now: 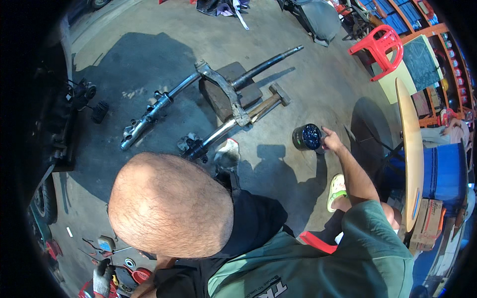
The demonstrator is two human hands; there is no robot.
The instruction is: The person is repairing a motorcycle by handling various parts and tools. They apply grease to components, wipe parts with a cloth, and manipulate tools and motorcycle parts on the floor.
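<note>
— Where was the black container (300, 138)?
— Right of the fork assembly (215, 82), just beyond the hammer (280, 94). Its round top faced the camera, dark and glossy; whether it stood on the floor (263, 198) or was lifted a little, I could not tell
— And the right hand (331, 140)?
— Bare, at the right side of the container, with the index finger stretched out and the others bent. I could not tell whether they were grasping it
— What about the left hand?
— I could not tell its state. The left forearm (144, 288) ran down behind the left knee (171, 206) toward the lower edge. Near it was a grey glove (102, 282) with a red cuff, but I could not make out whose hand, if any, filled it
— How did the fork assembly lie?
— Its two legs were joined by a clamp across the middle, which rested by a dark block (218, 99). The hammer's wooden handle lay alongside one leg, and a stained rag (228, 155) was near that leg's lower end
— Anything else around?
— A red plastic chair (381, 49) stood at the upper right, and hand tools (92, 248) were scattered at the lower left
</note>
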